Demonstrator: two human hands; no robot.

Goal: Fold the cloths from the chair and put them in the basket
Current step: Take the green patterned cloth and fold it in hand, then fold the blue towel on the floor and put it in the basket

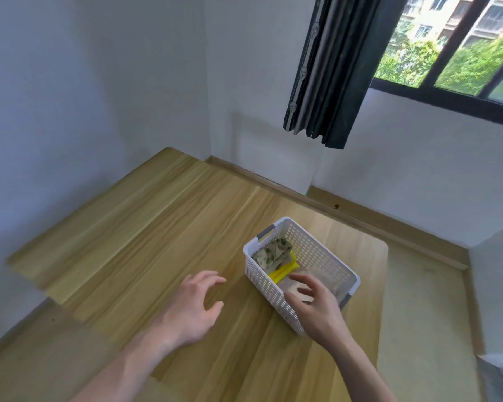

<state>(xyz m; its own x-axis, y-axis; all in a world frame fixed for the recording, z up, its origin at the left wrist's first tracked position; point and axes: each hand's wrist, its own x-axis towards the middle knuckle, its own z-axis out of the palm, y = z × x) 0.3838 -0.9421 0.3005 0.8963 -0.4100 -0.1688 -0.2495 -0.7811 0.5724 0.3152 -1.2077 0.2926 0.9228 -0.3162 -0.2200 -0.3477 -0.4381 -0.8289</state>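
Observation:
A white perforated basket (pixel 323 250) stands on the wooden table near its right edge. Inside lie a folded green-patterned cloth (pixel 273 252), a folded yellow cloth (pixel 283 272) and a pale cloth (pixel 328 278) at the near end. My right hand (pixel 317 309) hovers over the basket's near end with fingers spread and relaxed, holding nothing. My left hand (pixel 193 307) floats above the table to the left of the basket, fingers loosely curved and empty. No chair is in view.
The wooden table (pixel 157 242) runs to the left wall and back corner. Its right edge drops to the floor (pixel 418 300). A dark curtain (pixel 328 71) hangs beside a window at the upper right.

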